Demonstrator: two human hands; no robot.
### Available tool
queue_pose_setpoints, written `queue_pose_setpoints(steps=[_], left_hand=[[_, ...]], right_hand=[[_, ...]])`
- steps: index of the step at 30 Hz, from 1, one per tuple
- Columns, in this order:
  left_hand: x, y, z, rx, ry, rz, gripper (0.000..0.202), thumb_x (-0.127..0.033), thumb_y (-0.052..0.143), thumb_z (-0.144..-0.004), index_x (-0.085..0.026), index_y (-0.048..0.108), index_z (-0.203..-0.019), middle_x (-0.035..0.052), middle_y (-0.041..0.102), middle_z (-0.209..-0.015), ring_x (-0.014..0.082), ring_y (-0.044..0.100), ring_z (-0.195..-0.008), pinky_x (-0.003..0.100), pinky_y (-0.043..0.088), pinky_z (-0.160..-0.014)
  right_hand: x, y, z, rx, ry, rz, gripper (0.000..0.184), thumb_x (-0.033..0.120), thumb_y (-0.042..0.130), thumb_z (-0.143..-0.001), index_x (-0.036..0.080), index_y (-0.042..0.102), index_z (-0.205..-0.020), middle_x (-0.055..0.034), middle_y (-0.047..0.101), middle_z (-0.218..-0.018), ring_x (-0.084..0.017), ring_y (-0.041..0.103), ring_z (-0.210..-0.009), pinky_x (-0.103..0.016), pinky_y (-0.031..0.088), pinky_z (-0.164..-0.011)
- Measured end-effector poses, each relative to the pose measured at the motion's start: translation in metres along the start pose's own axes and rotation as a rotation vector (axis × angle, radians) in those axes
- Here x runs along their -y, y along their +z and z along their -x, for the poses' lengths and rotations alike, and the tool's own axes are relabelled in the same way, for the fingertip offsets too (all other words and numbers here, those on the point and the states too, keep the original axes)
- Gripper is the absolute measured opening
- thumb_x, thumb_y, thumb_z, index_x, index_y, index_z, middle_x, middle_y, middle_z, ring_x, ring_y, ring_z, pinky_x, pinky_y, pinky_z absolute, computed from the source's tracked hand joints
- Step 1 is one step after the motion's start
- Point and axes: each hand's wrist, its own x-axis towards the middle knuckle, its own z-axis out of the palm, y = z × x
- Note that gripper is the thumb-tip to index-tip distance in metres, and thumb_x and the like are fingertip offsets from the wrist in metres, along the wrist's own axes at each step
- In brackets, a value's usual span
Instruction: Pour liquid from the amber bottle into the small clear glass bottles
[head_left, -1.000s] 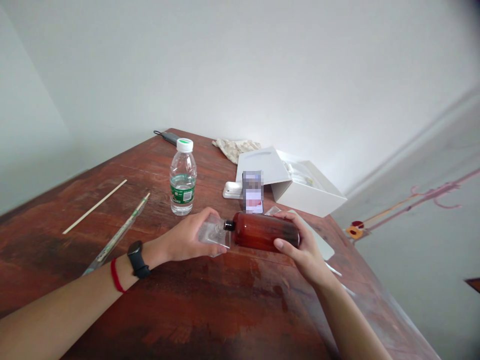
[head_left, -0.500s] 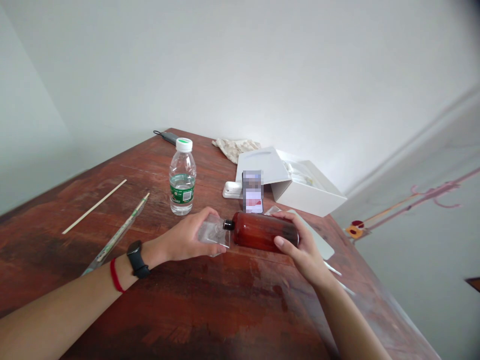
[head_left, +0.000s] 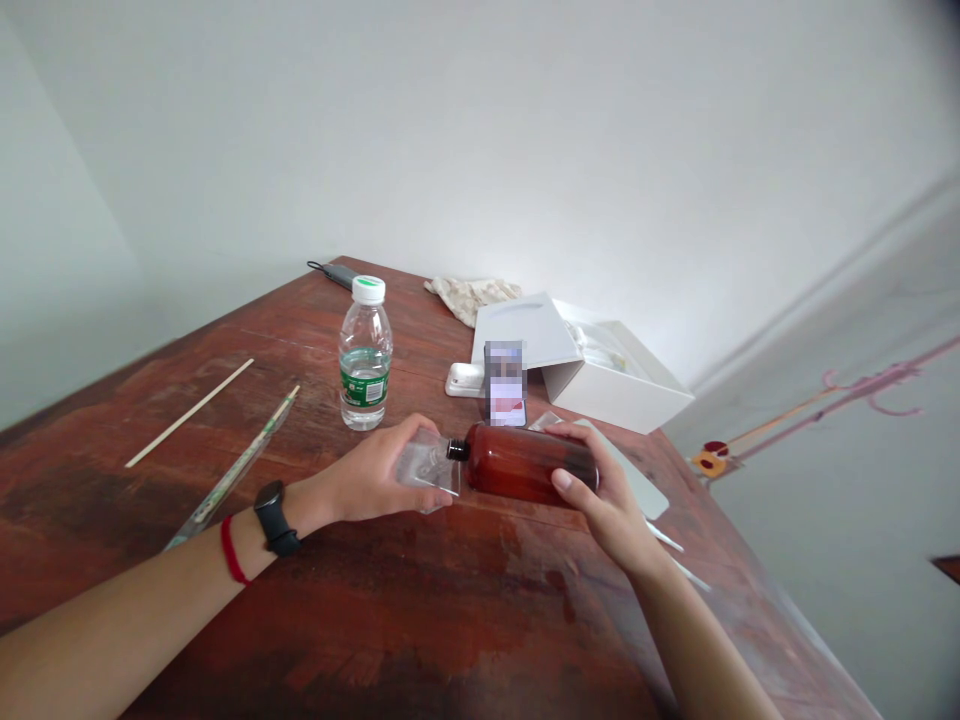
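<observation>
Brown bottle (head_left: 525, 464) held (green-labelled bottle (head_left: 364, 385) nearby).

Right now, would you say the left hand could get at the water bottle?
Probably not without letting go: the left hand holds the clear container, though nothing seems to block its way to the water bottle.

Soft, moderate light falls fairly evenly over the pale wall (head_left: 450, 130), small highlights glint on the glossy amber bottle (head_left: 517, 462), and a hazy sheen blurs the wooden tabletop (head_left: 465, 620) toward four o'clock, while the two-o'clock corner darkens and pixelation masks the smartphone (head_left: 506, 384) screen.
</observation>
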Motion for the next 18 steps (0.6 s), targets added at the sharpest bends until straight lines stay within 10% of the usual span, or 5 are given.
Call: queue_pose_setpoints(steps=[18], left_hand=[[-0.0016, 0.0009, 0.0003, -0.007, -0.004, -0.013, 0.063, -0.058, 0.084, -0.079, -0.02, 0.057, -0.121, 0.0088, 0.073, -0.111, 0.0299, 0.068, -0.101, 0.038, 0.052, -0.085]], right_hand=[[-0.0014, -0.0019, 0.0003, 0.012, -0.055, 0.036, 0.048, 0.062, 0.067, -0.092, 0.028, 0.062, -0.124, -0.0081, 0.068, -0.122, -0.033, 0.064, -0.116, -0.044, 0.049, -0.101]])
